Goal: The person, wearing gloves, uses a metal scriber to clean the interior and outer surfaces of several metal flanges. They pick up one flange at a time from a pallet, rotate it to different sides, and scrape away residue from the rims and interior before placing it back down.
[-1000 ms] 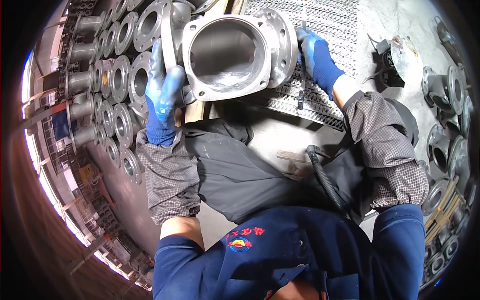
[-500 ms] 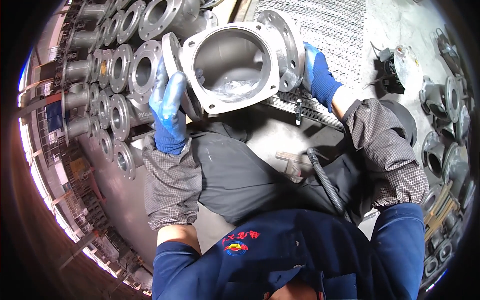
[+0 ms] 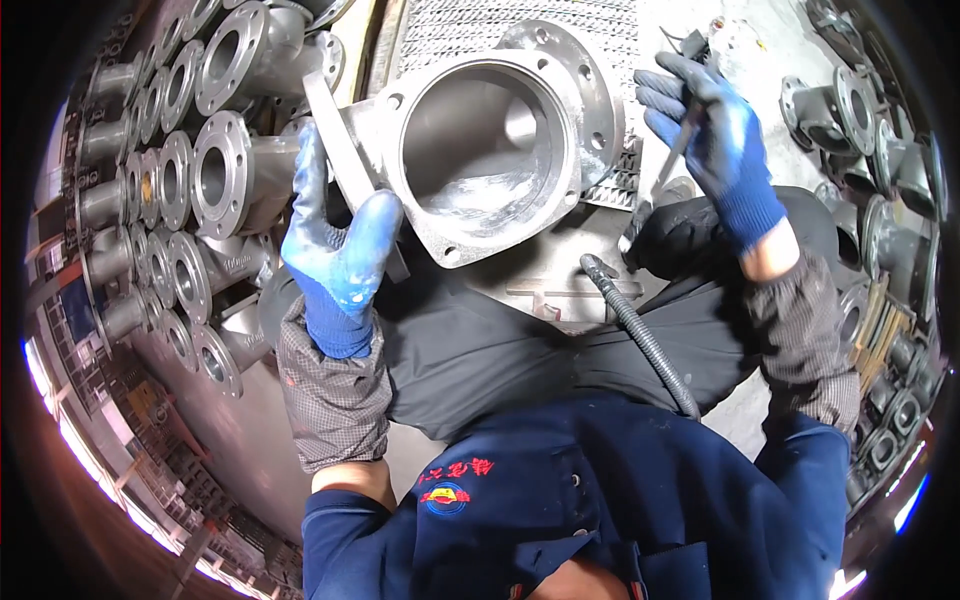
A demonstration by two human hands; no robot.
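A grey cast-metal valve body [image 3: 590,100] sits in front of me, its wide square-flanged opening facing up toward me and round flanges on its sides. At its left flange is my left hand [image 3: 335,250] in a blue coated glove, thumb in front and fingers along the outer side, steadying it. My right hand [image 3: 725,150], gloved alike, is off the casting to the right. A slim dark metal bar [image 3: 668,172] slants down from its palm, with the fingers stretched loosely past it. The bar's upper end is partly hidden by the glove.
Rows of flanged castings [image 3: 222,170] are stacked at the left, more castings [image 3: 855,110] at the right. A textured metal grate [image 3: 500,22] lies beneath the valve body. A ribbed hose [image 3: 650,345] crosses by my right leg. A cluttered tool [image 3: 735,45] stands at the upper right.
My right hand has let go of the right flange and moved right, now with the slim bar. The casting has turned slightly, and my left hand remains at its left flange.
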